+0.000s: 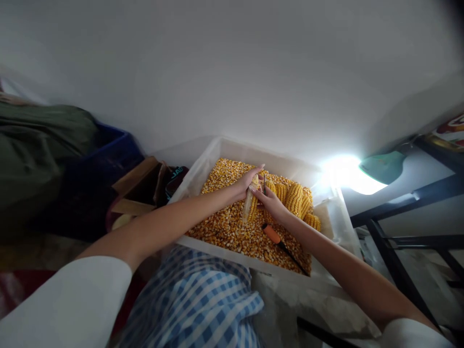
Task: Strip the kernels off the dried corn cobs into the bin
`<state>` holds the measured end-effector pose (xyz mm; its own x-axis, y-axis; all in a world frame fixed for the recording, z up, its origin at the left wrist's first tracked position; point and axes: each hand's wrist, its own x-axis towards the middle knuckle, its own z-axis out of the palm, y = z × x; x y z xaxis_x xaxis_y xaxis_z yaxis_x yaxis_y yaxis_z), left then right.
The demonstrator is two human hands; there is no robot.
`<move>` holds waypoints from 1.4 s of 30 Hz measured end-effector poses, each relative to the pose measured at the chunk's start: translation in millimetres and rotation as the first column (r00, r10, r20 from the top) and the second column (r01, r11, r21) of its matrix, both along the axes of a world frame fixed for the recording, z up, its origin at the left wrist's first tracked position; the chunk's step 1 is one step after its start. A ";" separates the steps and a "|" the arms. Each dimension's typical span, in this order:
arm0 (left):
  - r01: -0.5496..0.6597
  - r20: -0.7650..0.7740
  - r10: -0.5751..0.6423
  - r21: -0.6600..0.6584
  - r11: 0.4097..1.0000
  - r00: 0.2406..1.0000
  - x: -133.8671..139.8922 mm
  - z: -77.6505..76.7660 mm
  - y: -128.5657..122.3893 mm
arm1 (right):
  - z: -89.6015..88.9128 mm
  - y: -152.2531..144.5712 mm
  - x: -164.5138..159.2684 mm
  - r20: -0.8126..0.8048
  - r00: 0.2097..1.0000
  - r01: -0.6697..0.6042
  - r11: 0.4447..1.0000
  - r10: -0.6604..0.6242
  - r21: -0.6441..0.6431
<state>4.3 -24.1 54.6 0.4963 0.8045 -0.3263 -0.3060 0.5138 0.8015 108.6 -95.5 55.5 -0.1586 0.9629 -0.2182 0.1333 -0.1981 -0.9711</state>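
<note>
Evidently, both hands meet on one corn cob (pixel 253 209), held over the middle of a pale plastic bin (pixel 246 155) and above a bed of loose kernels (pixel 232 237). The left hand (pixel 247 182) is closed around the cob's far end, thumb side toward the wall. The right hand (pixel 272 202) comes in from the right, its thumb pressed on the cob beside the left hand's grip; its other fingers are partly hidden, but they appear to be curled beneath. Neither hand is clearly the nearer, since both touch the same end. The cob's long axis runs from that shared grip back toward the person, angled slightly left, leaving the near end free of the fingers. A pale, bare-looking strip shows along its left side and yellow rows along its right. A thin dark rod (pixel 264 184) stands just beside the right thumb; whether it is held cannot be determined. Several full cobs (pixel 294 199) lie on the kernels to the right of the hands. An orange-handled tool (pixel 271 233) lies nearer the person, below the right wrist, its dark shaft pointing toward the bin's near right corner.
</note>
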 end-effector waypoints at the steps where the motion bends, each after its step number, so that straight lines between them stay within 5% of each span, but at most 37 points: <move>1: 0.005 -0.024 -0.005 -0.019 1.000 1.000 -0.2 0.9 -1.2 | 0.2 -0.9 -1.3 -0.008 1.000 0.004 1.000 -0.004 -0.004; 14: 0.040 0.065 -0.039 -0.016 0.999 0.997 -0.7 -2.2 1.5 | 0.1 -1.0 0.1 -0.212 0.974 -0.093 0.994 0.080 -0.050; 26: -0.071 0.040 0.067 0.111 0.991 0.997 3.8 5.5 -4.2 | 5.8 -3.3 0.8 -0.151 0.988 -0.031 1.000 0.030 -0.003; 31: 0.029 0.003 -0.030 0.176 0.984 1.000 2.4 14.7 -6.1 | 2.4 -4.1 0.4 -0.205 0.979 -0.015 1.000 0.011 -0.018; 36: 0.103 -0.104 -0.071 0.349 0.932 0.992 -5.8 25.7 -2.4 | 7.6 -0.5 1.9 -0.347 0.938 -0.050 0.992 0.007 -0.115; 42: 0.067 -0.310 0.178 0.641 0.765 0.934 -9.3 22.6 3.0 | 15.4 0.9 7.5 -0.344 0.935 -0.163 0.965 0.085 -0.205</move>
